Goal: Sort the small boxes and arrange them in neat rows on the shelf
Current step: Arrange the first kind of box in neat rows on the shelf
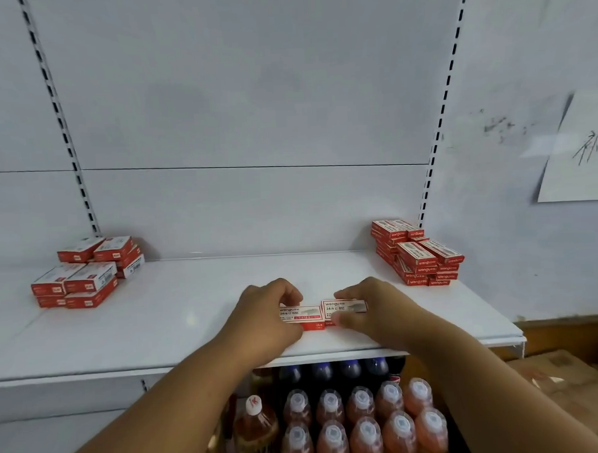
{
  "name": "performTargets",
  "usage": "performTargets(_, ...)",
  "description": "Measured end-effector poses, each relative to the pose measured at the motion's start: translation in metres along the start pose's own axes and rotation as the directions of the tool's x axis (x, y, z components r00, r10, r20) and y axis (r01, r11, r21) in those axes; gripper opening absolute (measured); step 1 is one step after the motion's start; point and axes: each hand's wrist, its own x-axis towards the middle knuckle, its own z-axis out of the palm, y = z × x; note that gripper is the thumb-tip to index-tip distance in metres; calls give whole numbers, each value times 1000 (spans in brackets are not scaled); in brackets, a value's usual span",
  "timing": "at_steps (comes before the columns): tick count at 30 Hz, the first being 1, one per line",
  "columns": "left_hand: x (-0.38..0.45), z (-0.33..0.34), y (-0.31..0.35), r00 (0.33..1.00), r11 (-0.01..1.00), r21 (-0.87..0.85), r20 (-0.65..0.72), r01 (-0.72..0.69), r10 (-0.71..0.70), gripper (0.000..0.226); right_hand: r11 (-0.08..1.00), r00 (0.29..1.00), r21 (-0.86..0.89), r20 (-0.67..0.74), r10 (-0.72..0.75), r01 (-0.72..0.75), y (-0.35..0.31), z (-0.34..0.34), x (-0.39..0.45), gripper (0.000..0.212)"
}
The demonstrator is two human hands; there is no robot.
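Two small red-and-white staple boxes lie side by side near the front of the white shelf [158, 321]. My left hand [267, 310] grips the left box [303, 316] from its left end. My right hand [373, 302] pinches the right box [344, 308] between thumb and fingers. Both boxes rest on the shelf and touch each other. A loose pile of wider red-and-white boxes [83, 273] sits at the back left. A stack of narrow red staple boxes [417, 253] stands at the back right.
Below the shelf's front edge stand several bottles of pink drink [364, 425] and dark-capped bottles [334, 370]. Cardboard cartons [565, 382] lie at the lower right. A paper sheet [578, 152] hangs on the right wall. Slotted uprights flank the back panel.
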Motion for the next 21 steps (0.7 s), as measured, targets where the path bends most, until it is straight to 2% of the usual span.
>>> performTargets(3,-4,4,3,999,996,82,-49,-14,18,32,999,999,-43,20,-27,28,5,-8,-3,46)
performTargets(7,-1,-1,8,998,998,64,55,-25,22,40,993,996,-91,60,-69,74,4,-16,-5,42)
performTargets(10,1,-1,11,997,996,81,71,-29,23,41,986,993,-129,65,-96,104,6,-19,-6,44)
performTargets(16,1,8,11,995,979,179,17,-99,97,36,989,993,-95,33,-114,117,10,-22,-9,40)
performTargets(21,4,8,10,995,983,158,14,-96,94,39,990,992,-77,35,-118,120,12,-22,-12,36)
